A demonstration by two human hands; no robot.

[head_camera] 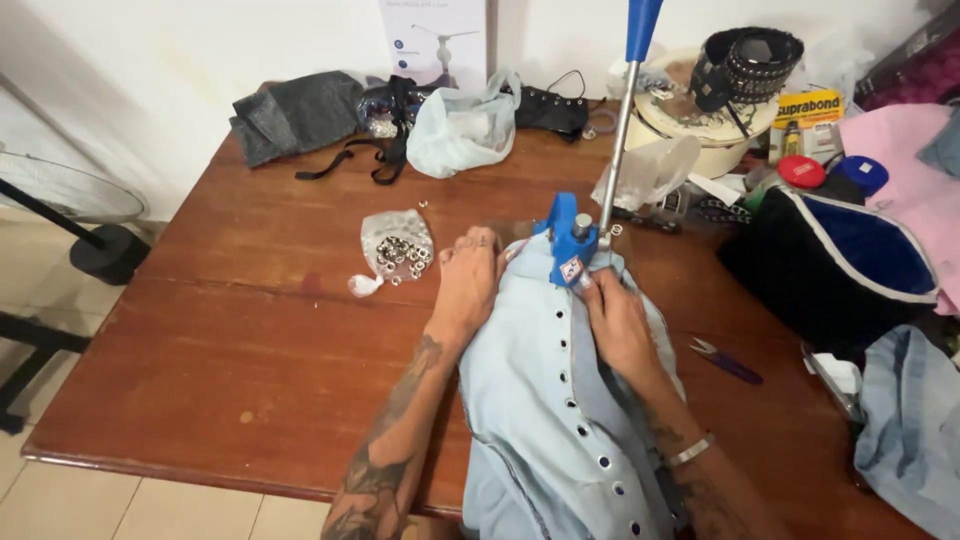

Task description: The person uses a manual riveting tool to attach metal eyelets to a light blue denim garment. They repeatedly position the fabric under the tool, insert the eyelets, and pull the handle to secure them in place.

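Hands first: the left hand lies flat with fingers spread on a pale blue denim garment, pressing the cloth down just left of a blue hand press. The right hand rests on the same garment just below and right of the press, fingers together and bent onto the fabric near the press's base; whether it pinches the cloth cannot be told. A bracelet sits on that wrist.

The garment runs from the press toward the near tabletop edge, a row of dark eyelets along its front band. The press's lever, a metal rod with a blue grip, rises upright from it.

Left of the press, a small clear bag of metal eyelets lies on the brown wooden tabletop. Right of the press, small purple snips lie beside the garment, and further right sits a black and blue bag. Behind the press are a pale plastic bag and grey folded cloth.
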